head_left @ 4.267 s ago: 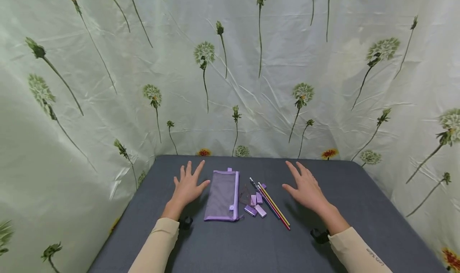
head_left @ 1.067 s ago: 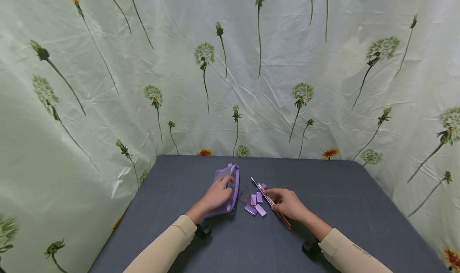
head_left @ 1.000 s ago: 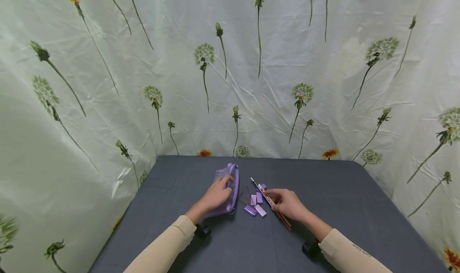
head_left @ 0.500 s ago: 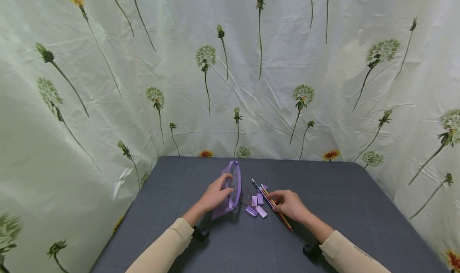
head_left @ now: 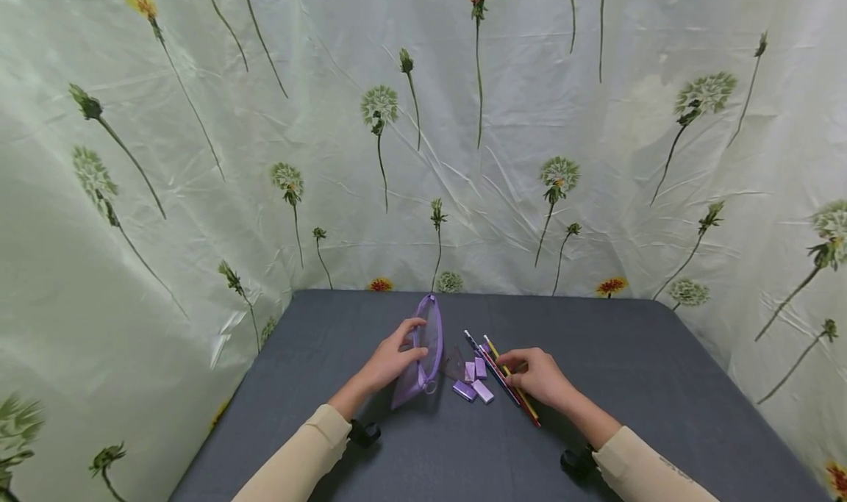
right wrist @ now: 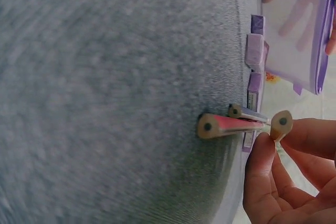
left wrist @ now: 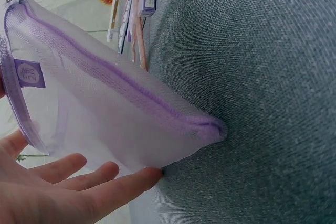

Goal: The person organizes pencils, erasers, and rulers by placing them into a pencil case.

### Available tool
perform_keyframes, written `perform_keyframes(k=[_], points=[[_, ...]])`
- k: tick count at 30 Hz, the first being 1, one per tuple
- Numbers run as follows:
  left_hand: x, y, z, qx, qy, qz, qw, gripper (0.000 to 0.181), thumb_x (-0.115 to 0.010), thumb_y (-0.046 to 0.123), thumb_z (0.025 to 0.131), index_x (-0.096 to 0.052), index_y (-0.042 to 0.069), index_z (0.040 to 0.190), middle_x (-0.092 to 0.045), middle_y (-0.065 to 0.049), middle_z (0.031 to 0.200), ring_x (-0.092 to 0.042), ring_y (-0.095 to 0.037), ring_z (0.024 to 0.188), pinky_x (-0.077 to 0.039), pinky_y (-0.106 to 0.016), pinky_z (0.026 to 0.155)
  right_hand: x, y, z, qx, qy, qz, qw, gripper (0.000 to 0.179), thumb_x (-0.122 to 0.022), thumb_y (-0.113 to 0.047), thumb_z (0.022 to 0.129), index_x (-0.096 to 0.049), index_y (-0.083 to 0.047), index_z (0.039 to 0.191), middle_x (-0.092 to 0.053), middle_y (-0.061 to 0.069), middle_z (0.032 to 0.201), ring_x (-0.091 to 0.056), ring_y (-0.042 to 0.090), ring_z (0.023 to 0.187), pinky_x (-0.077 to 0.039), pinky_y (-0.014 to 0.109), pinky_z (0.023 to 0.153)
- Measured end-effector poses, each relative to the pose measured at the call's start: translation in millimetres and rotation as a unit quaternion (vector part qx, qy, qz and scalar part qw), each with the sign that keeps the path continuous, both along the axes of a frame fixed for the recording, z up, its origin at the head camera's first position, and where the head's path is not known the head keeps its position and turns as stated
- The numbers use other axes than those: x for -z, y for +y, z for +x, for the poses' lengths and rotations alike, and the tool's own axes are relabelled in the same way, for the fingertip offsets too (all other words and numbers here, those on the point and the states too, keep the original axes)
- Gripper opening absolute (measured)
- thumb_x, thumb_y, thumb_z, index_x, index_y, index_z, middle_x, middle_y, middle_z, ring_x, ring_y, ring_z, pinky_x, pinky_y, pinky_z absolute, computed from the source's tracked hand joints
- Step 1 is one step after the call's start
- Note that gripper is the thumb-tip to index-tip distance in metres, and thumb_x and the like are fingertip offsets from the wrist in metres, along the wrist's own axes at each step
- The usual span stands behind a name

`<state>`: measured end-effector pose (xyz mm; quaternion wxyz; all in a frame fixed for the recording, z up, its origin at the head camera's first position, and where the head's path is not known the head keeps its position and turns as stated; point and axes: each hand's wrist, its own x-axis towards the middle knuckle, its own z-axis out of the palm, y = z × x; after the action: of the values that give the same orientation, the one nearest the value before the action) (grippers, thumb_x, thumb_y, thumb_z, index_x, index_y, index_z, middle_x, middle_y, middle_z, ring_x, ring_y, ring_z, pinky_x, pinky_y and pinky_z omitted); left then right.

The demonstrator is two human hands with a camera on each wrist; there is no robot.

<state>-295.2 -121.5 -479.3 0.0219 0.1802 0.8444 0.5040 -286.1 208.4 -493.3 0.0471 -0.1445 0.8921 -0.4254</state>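
My left hand (head_left: 390, 359) holds a purple mesh pencil case (head_left: 406, 389) by its rim, tilted up on its edge with the mouth parted toward the right. In the left wrist view its fingers (left wrist: 113, 195) lie along the outside of the mesh. My right hand (head_left: 539, 377) pinches a yellow pencil (head_left: 490, 345) between thumb and forefinger. The right wrist view shows this pencil's end (right wrist: 282, 124) raised off the cloth, while a red pencil (right wrist: 226, 125) and a dark blue pencil (right wrist: 247, 113) lie beside it.
Between the hands lie small purple and lilac blocks (head_left: 483, 392), eraser-like, and a thin clear piece with dark lines (head_left: 454, 364). Dark grey cloth covers the table (head_left: 450, 458). A flowered curtain (head_left: 490, 193) hangs behind it. Both wrists carry black camera straps (head_left: 364, 434).
From lying flat, the pencil case has been lifted on edge and its mouth spread by the left hand. The right hand has come to the pencils; the yellow one now angles away from the red.
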Motion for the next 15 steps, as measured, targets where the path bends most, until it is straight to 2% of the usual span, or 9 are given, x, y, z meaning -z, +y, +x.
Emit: perform_keyframes(k=[6, 7, 10, 15], points=[[-3.2, 2.2, 6.5, -0.003, -0.010, 0.030, 0.9995, 0.054, -0.064, 0.020, 0.100, -0.043, 0.023, 0.150, -0.035, -0.017, 0.158, -0.043, -0.046, 0.135, -0.043, -0.063, 0.100, -5.0, 1.3, 0.3, -0.006, -0.015, -0.030, 0.9994, 0.033, -0.073, 0.002, 0.085, -0.074, -0.006, 0.117, -0.070, 0.009, 0.103, -0.067, 0.018, 0.080, -0.056, 0.033, 0.062], [1.6, 2.0, 3.9, -0.004, -0.009, 0.034, 0.9994, 0.055, -0.064, 0.021, 0.100, -0.043, 0.024, 0.150, -0.034, -0.016, 0.158, -0.043, -0.046, 0.135, -0.043, -0.063, 0.100, -6.2, 1.1, 0.2, -0.004, -0.019, -0.035, 0.9992, 0.033, -0.073, 0.002, 0.086, -0.073, -0.006, 0.117, -0.070, 0.009, 0.103, -0.067, 0.018, 0.079, -0.057, 0.033, 0.062], [5.5, 2.4, 3.0, -0.003, -0.006, 0.042, 0.9991, 0.055, -0.065, 0.027, 0.099, -0.043, 0.027, 0.150, -0.034, -0.013, 0.158, -0.044, -0.044, 0.135, -0.044, -0.062, 0.100, -10.8, 0.9, 0.6, -0.005, -0.028, -0.051, 0.9983, 0.033, -0.072, 0.001, 0.088, -0.072, -0.003, 0.120, -0.069, 0.012, 0.104, -0.067, 0.020, 0.078, -0.058, 0.035, 0.062], [7.8, 4.1, 4.5, 0.000, -0.034, 0.075, 0.9966, 0.058, -0.063, 0.030, 0.100, -0.039, 0.026, 0.153, -0.030, -0.016, 0.160, -0.040, -0.042, 0.138, -0.049, -0.061, 0.093, -19.3, 0.8, 2.0, -0.008, -0.047, -0.080, 0.9957, 0.035, -0.071, 0.001, 0.090, -0.068, 0.001, 0.125, -0.068, 0.018, 0.107, -0.067, 0.024, 0.081, -0.058, 0.036, 0.064]])
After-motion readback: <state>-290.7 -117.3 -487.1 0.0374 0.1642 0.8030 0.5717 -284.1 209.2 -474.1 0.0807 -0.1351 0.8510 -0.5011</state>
